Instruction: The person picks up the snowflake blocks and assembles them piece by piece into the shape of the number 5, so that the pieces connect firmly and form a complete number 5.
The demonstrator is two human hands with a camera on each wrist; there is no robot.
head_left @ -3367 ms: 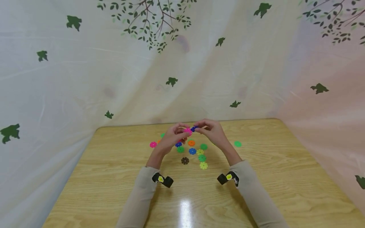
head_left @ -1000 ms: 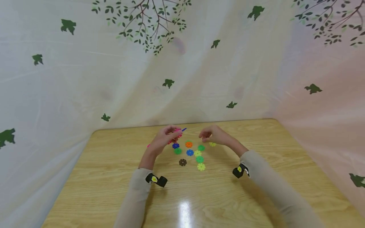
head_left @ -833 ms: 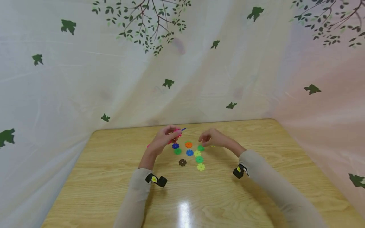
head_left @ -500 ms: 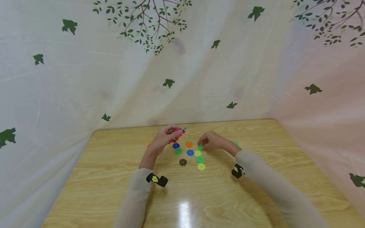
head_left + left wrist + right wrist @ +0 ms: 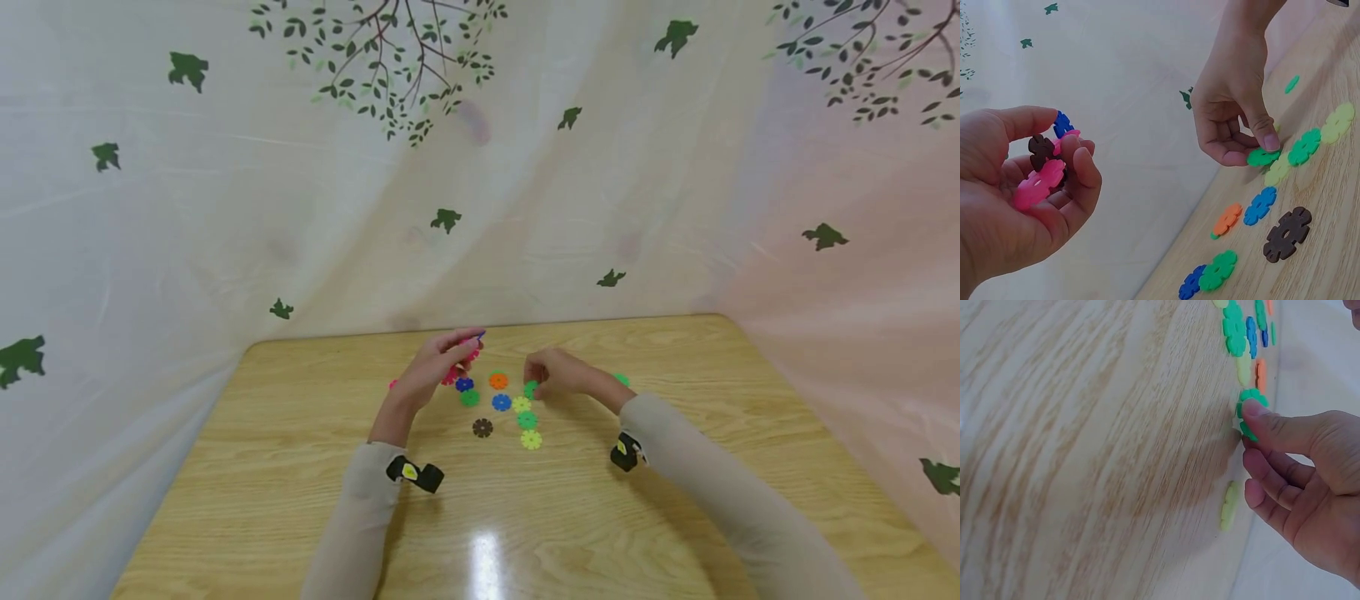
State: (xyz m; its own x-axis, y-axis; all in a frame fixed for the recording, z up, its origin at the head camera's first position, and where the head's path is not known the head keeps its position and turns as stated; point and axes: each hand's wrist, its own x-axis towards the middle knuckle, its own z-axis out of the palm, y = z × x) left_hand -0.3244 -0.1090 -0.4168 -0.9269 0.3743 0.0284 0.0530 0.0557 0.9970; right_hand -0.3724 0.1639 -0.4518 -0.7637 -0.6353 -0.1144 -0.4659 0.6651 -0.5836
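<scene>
My left hand (image 5: 1022, 234) holds a small cluster of joined snowflake building discs above the table. In it I see a pink disc (image 5: 1038, 185), a brown disc (image 5: 1041, 152) and a blue disc (image 5: 1062, 125) at the fingertips; fingers hide some of the cluster. To the right, my right hand (image 5: 564, 372) is down at the tabletop. Its thumb and fingers pinch a green snowflake disc (image 5: 1252, 395) by the edge, seen in the right wrist view. A yellow disc (image 5: 1277, 170) lies right beside that green one.
Loose discs lie on the wooden table (image 5: 300, 500): an orange one (image 5: 498, 381), a blue one (image 5: 501, 402), a dark brown one (image 5: 482, 427), and several green and yellow ones. One green disc (image 5: 621, 379) lies apart at the right. A patterned cloth (image 5: 360, 250) hangs behind.
Earlier both hands met over the pink and blue discs. The right hand has since moved right and down to the green disc and pinches it; the left keeps the cluster.
</scene>
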